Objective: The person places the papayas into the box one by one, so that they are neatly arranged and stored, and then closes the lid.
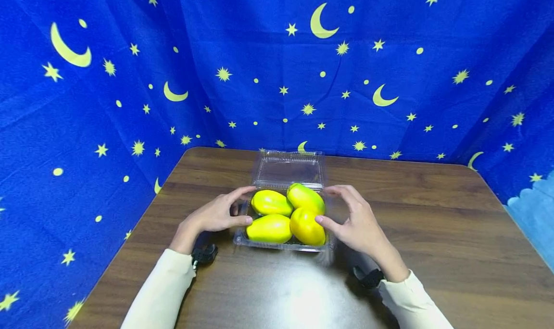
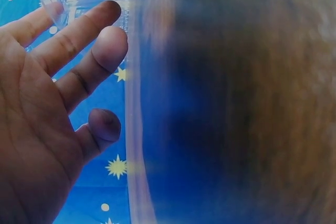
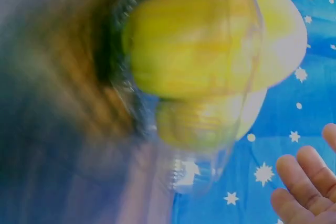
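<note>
A clear plastic clamshell box (image 1: pixel 281 246) lies on the table with its lid (image 1: pixel 289 171) folded back. Several yellow-green mango-like fruits fill it, among them a front left one (image 1: pixel 269 229) and a more orange one (image 1: pixel 308 227) at front right. My left hand (image 1: pixel 216 213) is at the box's left side, thumb at the front left fruit's end; whether they touch I cannot tell. In the left wrist view, its fingers (image 2: pixel 79 77) are spread. On the other side my right hand (image 1: pixel 357 218) arches beside the box, thumb tip by the orange fruit. Its loosely bent fingers (image 3: pixel 304 187) show in the right wrist view.
The brown wooden table (image 1: pixel 433 233) carries the box near its middle. Behind and to the left hangs a blue cloth (image 1: pixel 259 55) with yellow moons and stars. Dark straps (image 1: pixel 205 255) sit at both wrists. The table's far edge lies just behind the lid.
</note>
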Tool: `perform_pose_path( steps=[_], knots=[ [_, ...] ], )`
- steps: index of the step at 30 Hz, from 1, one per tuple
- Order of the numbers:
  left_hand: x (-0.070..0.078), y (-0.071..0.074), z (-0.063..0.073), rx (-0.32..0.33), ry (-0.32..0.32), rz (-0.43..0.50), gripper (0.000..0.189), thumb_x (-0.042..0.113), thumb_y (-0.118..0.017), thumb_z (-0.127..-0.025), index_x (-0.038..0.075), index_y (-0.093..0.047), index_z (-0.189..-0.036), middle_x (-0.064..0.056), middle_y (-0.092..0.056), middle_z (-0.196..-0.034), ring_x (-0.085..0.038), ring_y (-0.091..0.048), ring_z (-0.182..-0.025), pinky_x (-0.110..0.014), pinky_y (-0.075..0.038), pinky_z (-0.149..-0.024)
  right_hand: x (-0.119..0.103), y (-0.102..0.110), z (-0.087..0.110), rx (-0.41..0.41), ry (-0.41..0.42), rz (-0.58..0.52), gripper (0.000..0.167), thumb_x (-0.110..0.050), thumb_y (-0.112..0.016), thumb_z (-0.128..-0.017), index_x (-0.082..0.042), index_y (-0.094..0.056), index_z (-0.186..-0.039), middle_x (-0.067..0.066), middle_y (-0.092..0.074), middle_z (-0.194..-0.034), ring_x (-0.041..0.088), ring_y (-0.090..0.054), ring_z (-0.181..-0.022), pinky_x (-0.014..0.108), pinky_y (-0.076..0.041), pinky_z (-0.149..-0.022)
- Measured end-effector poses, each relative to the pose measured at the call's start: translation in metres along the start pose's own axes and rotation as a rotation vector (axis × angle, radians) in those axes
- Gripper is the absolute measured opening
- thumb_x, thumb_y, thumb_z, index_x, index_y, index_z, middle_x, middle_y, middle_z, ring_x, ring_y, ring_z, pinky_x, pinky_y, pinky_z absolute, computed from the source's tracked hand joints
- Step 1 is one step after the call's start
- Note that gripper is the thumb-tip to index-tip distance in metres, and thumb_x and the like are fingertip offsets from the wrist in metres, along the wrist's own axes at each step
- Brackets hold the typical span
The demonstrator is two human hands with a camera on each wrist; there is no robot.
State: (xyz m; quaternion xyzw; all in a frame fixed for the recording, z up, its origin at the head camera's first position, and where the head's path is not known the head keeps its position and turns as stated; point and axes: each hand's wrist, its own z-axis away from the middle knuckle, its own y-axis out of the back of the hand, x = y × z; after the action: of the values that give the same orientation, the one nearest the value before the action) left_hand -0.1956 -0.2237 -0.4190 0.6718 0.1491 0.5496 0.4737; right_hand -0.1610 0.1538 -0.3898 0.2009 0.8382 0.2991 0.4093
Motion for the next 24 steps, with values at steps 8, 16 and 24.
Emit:
perform_pose_path(
  steps=[8, 16, 24],
  knots=[
    [0.001, -0.001, 0.001, -0.004, 0.015, 0.01, 0.082, 0.051, -0.073, -0.089, 0.041, -0.027, -0.156, 0.0, -0.061, -0.138, -0.016, -0.056, -0.084, -0.032, -0.047, -0.068, 0.004, 0.013, -0.016, 0.029, 0.039, -0.014, 0.068, -0.03, -0.088, -0.075, -0.015, -0.058, -0.134, 0.003, -0.061, -0.128, 0.026, -0.058, -0.12, 0.048, -0.045, -0.099],
    [0.003, -0.002, -0.001, -0.013, 0.006, 0.023, 0.081, 0.049, -0.073, -0.089, 0.041, -0.027, -0.155, 0.0, -0.062, -0.137, -0.016, -0.056, -0.082, -0.032, -0.047, -0.067, 0.01, 0.017, -0.026, 0.02, 0.042, -0.002, 0.07, -0.029, -0.088, -0.076, -0.012, -0.057, -0.136, 0.005, -0.059, -0.133, 0.026, -0.056, -0.123, 0.051, -0.044, -0.102],
    [0.002, -0.002, 0.001, -0.004, 0.013, 0.012, 0.082, 0.05, -0.073, -0.089, 0.04, -0.027, -0.156, 0.002, -0.063, -0.135, -0.015, -0.055, -0.082, -0.031, -0.046, -0.066, 0.024, 0.018, -0.037, -0.021, 0.039, 0.001, 0.069, -0.031, -0.086, -0.078, -0.016, -0.056, -0.138, 0.004, -0.057, -0.137, 0.026, -0.054, -0.128, 0.054, -0.042, -0.105]
  ],
)
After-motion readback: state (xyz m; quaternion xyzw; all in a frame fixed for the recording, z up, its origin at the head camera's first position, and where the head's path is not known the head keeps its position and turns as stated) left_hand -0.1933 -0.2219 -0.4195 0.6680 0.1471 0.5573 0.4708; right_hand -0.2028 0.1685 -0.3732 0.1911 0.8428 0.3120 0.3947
